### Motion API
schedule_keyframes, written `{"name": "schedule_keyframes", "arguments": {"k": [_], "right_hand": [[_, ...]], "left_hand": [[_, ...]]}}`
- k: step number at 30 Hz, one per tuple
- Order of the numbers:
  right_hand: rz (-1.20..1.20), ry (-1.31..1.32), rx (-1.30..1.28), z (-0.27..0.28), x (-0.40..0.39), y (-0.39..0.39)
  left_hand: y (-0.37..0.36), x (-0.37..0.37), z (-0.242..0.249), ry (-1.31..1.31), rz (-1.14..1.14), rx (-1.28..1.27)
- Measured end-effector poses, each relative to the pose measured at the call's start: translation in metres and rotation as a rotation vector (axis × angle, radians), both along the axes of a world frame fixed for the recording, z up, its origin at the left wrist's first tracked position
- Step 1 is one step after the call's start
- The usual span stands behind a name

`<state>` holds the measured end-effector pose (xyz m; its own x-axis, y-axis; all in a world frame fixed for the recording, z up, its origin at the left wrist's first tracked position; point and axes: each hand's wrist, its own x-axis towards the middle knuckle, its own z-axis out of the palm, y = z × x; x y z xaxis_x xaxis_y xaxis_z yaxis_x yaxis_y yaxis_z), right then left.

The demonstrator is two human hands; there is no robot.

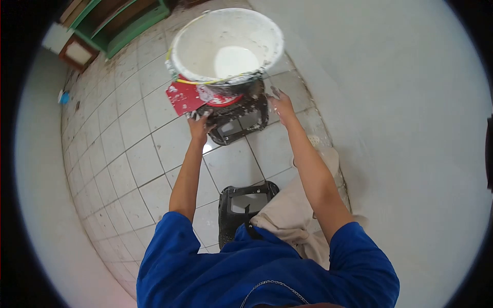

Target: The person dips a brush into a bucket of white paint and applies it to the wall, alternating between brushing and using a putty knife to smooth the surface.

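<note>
A large bucket (192, 49), coated inside with white paste and with a white pool at its bottom, stands on a paste-spattered black plastic stool (239, 131). Under its left side a flat red plate (182, 96), flecked with white, sticks out beside a red rounded item (226, 100). My left hand (199, 126) has bent, white-smeared fingers at the stool's near left corner, just below the red plate, and appears to grip the stool's edge. On the stool's right side, my right hand (282, 107) has its smeared fingers apart, holding nothing visible.
A second black stool (226, 205) is close below me. Grey wall (400, 128) runs along the right side of the tiled floor (146, 154). Green shelving (120, 38) and a framed wooden piece (78, 53) stand far left, near a small blue-and-white object (63, 97).
</note>
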<state>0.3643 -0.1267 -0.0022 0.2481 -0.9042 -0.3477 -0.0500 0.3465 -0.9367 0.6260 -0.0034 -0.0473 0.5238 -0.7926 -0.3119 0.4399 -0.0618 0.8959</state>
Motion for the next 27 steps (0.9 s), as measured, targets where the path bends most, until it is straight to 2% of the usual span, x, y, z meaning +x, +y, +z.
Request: {"name": "schedule_keyframes", "arguments": {"k": [2, 4, 5, 9, 11, 14, 16, 18, 20, 21, 22, 23, 25, 27], "right_hand": [[-0.092, 0.018, -0.116, 0.030, -0.041, 0.023], [-0.229, 0.019, -0.264, 0.058, -0.093, 0.061], [-0.375, -0.080, -0.247, 0.066, -0.116, 0.083], [-0.818, -0.062, -0.200, 0.062, -0.230, 0.172], [-0.974, -0.111, -0.133, 0.029, -0.269, 0.224], [-0.986, 0.032, 0.138, -0.020, -0.281, 0.296], [-0.834, -0.047, 0.183, -0.102, -0.270, 0.334], [-0.435, 0.132, 0.539, -0.138, -0.247, 0.350], [0.157, 0.203, 0.558, -0.177, -0.226, 0.354], [0.376, 0.277, 0.423, -0.149, -0.222, 0.354], [0.570, 0.326, 0.270, -0.157, -0.215, 0.353], [0.736, 0.365, 0.095, -0.163, -0.209, 0.353], [0.813, 0.316, 0.187, -0.192, -0.202, 0.354], [0.634, 0.230, 0.157, -0.190, -0.200, 0.369]], "left_hand": [[0.009, -0.024, 0.000, 0.099, 0.149, 0.059], [0.022, -0.059, 0.002, 0.143, 0.154, 0.092], [0.030, -0.072, 0.003, 0.164, 0.161, 0.109], [0.061, -0.168, 0.052, 0.006, -0.242, -0.160], [0.066, -0.217, 0.094, -0.099, -0.452, -0.212], [0.076, -0.296, 0.120, -0.331, -0.807, -0.372], [0.088, -0.347, 0.124, -0.509, -1.178, -0.378], [0.095, -0.393, 0.111, -0.620, -1.519, -0.296], [0.095, -0.430, 0.082, -0.735, -1.707, -0.213], [0.094, -0.449, 0.072, -0.836, -1.765, -0.169], [0.091, -0.463, 0.061, -0.936, -1.815, -0.125], [0.091, -0.472, 0.049, -0.920, -1.812, -0.180], [0.088, -0.481, 0.025, -0.883, -1.783, -0.295], [0.081, -0.478, 0.012, -0.784, -1.806, -0.300]]}}
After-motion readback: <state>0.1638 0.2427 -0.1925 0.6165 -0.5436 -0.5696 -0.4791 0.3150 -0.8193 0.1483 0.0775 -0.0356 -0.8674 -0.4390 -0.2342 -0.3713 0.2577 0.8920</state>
